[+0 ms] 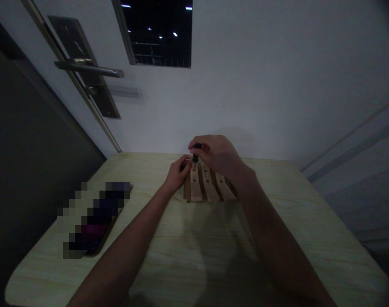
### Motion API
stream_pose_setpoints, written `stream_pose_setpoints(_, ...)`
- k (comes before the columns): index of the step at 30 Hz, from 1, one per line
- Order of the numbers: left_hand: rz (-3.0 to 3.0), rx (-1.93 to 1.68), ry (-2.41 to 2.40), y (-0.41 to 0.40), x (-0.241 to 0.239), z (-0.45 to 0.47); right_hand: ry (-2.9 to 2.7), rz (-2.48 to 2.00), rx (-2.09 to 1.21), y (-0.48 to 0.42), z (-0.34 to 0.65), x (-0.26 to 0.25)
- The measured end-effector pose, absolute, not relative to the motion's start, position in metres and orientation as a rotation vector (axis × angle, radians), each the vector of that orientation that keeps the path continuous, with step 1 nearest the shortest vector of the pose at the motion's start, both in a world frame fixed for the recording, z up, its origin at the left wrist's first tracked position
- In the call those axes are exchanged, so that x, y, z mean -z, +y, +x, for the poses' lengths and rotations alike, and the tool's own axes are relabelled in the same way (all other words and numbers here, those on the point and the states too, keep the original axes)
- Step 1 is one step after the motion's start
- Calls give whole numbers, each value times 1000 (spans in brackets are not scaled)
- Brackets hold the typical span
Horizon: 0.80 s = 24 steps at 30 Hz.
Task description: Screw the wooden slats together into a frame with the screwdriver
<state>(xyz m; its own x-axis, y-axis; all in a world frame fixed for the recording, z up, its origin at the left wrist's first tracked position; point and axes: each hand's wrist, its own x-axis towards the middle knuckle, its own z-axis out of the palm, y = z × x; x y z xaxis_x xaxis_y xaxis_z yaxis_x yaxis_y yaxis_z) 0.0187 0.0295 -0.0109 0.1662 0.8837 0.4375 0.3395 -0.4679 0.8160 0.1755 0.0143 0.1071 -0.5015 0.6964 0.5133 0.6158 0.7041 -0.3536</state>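
Note:
A short black-handled screwdriver [195, 154] stands nearly upright in my right hand [220, 154], its handle pinched between thumb and fingers. Its metal tip meets the top of the leftmost light wooden strip [196, 192], near that strip's far end. Three such strips, with round holes in them, lie side by side on a darker brown wooden base [187, 189]. My left hand [176, 174] grips the left far edge of this wooden piece, fingers curled against it close to the screwdriver. My right hand and wrist hide the far right part of the piece.
The pale wood-grain table [169, 264] reaches back to a white door or wall panel [261, 85] with a metal handle [98, 70] and a dark window [159, 34]. A phone-like flat object [106, 232], partly pixelated, lies at the table's left.

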Motion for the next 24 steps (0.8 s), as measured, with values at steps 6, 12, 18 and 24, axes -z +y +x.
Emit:
stream_pose_setpoints(6,1875,-1291,1129,28,8,20,-2235,-989,-87,10,177,-104)
stream_pose_setpoints(12,1876,-1286,1145,28,8,20,-2232,-951,-112,11,177,-103)
stream_pose_setpoints(18,1874,-1280,1149,28,7,20,-2224,-1012,-117,12,176,-106)
stream_pose_setpoints(24,1874,-1280,1164,28,8,20,-2208,-1035,-15,11,177,-102)
